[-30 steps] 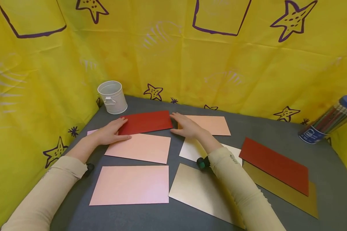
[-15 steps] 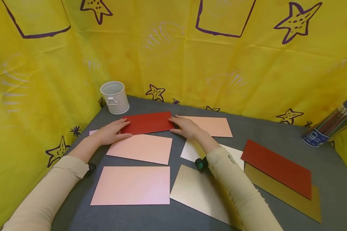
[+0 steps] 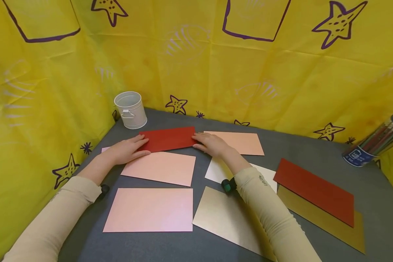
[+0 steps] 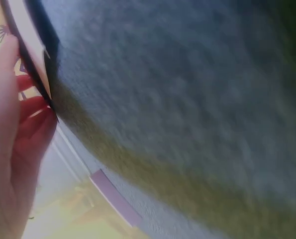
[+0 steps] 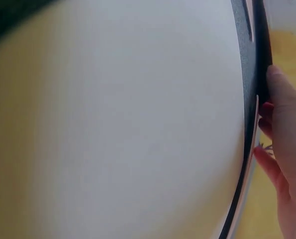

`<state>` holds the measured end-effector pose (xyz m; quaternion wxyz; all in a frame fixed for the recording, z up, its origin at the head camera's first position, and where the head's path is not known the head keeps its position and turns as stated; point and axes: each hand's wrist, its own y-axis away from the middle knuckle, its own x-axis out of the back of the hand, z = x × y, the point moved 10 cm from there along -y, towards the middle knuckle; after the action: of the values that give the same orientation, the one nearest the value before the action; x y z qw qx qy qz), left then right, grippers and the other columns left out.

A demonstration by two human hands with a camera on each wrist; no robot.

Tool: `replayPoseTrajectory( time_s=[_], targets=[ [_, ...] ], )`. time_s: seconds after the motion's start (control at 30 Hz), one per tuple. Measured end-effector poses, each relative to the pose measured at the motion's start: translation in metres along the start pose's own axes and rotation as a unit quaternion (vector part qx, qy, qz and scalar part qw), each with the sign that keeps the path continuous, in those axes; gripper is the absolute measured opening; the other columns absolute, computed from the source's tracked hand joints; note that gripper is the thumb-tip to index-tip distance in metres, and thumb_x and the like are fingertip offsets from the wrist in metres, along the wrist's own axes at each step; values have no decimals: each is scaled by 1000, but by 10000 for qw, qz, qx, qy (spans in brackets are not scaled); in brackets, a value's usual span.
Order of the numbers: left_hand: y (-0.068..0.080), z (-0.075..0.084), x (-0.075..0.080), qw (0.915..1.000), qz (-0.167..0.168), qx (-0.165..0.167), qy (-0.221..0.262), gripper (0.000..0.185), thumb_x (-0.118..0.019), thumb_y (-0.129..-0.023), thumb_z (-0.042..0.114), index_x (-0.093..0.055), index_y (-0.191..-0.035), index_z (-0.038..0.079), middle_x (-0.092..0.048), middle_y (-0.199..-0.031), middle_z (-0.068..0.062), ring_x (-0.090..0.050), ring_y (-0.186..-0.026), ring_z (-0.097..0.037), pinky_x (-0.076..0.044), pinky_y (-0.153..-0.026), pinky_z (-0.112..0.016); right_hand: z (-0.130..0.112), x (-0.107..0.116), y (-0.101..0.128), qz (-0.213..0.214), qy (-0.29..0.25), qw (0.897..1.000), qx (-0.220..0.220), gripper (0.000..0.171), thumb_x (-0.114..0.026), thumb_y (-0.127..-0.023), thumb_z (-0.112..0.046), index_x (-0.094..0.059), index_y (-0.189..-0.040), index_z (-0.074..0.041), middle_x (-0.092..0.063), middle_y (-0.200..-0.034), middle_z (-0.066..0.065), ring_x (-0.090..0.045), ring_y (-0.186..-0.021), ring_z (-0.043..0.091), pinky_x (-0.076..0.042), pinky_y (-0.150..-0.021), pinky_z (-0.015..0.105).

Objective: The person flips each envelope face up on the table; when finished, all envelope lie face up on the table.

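Note:
A dark red card [image 3: 168,139] lies flat near the back of the grey table [image 3: 314,151]. My left hand [image 3: 131,148] rests on its left end with flat fingers, thumb on the pink card [image 3: 160,168] just in front. My right hand [image 3: 207,142] touches the card's right end, its fingers only slightly bent. The left wrist view is blurred: my left hand [image 4: 13,149] lies beside a card edge over grey table. Beyond a pale blurred sheet [image 5: 128,119], the right wrist view shows my right hand [image 5: 287,149] with straight fingers.
A peach card [image 3: 242,142], white card [image 3: 216,171], pale pink card [image 3: 149,210] and cream card [image 3: 222,216] lie around my arms. Another red card [image 3: 314,191] overlaps a gold one [image 3: 327,227]. White bucket [image 3: 131,110] back left, pencil tube [image 3: 376,140] far right. Yellow cloth walls enclose the table.
Both hands stay at the two ends of the red card. Only the head view has shifted a little.

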<state>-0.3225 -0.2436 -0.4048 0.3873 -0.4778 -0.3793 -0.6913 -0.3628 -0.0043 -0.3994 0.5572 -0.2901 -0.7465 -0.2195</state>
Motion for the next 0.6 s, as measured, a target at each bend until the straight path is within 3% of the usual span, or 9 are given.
replayPoseTrajectory(
  time_s=[0.23, 0.37, 0.47, 0.6],
  targets=[
    [3, 8, 12, 9984, 402, -281, -276, 58, -50, -101, 40, -43, -146, 4, -43, -146, -24, -41, -133, -43, -34, -105, -58, -3, 12, -1, 372, 20, 9992, 172, 44, -50, -103, -31, -53, -140, -8, -56, -138, 10, -51, -127, 26, -36, -109, 38],
    [6, 10, 31, 9928, 1121, -393, -166, 44, -51, -102, 30, -54, -137, 4, -58, -133, -19, -54, -122, -38, -42, -100, -55, -5, 29, 1, 901, -153, 9957, 136, 34, -54, -102, -28, -62, -130, -10, -67, -121, 7, -62, -109, 25, -46, -100, 39],
    [9, 13, 49, 9807, 1893, -494, 48, 32, -55, -101, 25, -64, -123, 4, -69, -114, -16, -64, -106, -35, -49, -91, -52, -6, 43, 5, 1386, -343, 9897, 75, 29, -53, -102, -27, -67, -121, -10, -70, -109, 5, -64, -98, 22, -50, -92, 36],
    [15, 13, 70, 9556, 2863, -510, 469, 18, -65, -95, 19, -71, -104, 5, -71, -87, -9, -65, -78, -27, -55, -74, -42, -8, 58, 13, 2020, -443, 9783, 128, 23, -55, -101, -25, -68, -113, -11, -72, -99, 2, -63, -82, 17, -53, -80, 29]
  ],
)
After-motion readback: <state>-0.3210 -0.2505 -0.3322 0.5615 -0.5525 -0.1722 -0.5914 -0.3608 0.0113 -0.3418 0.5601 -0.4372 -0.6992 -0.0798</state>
